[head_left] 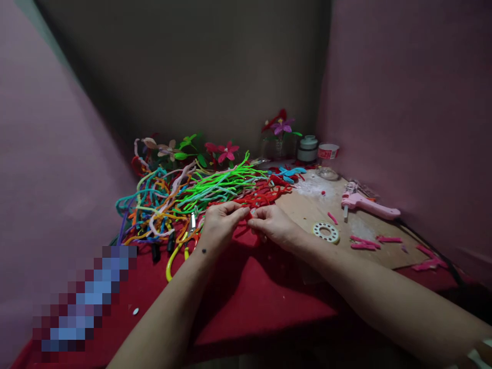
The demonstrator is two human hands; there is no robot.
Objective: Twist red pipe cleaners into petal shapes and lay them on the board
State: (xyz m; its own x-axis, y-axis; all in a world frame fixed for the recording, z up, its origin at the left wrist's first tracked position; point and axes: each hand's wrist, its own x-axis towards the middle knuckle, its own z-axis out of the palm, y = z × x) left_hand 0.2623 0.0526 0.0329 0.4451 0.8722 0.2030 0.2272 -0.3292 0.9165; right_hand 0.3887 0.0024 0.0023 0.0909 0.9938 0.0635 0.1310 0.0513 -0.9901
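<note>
My left hand (221, 224) and my right hand (275, 225) meet over the near edge of the craft pile, thumbs and fingertips pinched together. Between the fingertips is a small red piece (251, 215), mostly hidden; its exact kind is hard to tell. Just beyond the hands lie red pipe cleaners (265, 196), with a bundle of bright green pipe cleaners (226, 179) behind. Scissors with yellow handles (175, 260) lie left of my left wrist, partly covered by the forearm. Right of my right hand, a white ring with holes (326, 232) rests on a board.
Tangled multicoloured pipe cleaners (149, 205) fill the left. A pink glue gun (371, 204) and cut pink pieces (365, 244) lie on the brown board (303, 207). Pipe-cleaner flowers (282, 126), a grey jar (308, 149) and a clear cup (328, 154) stand behind, near the walls.
</note>
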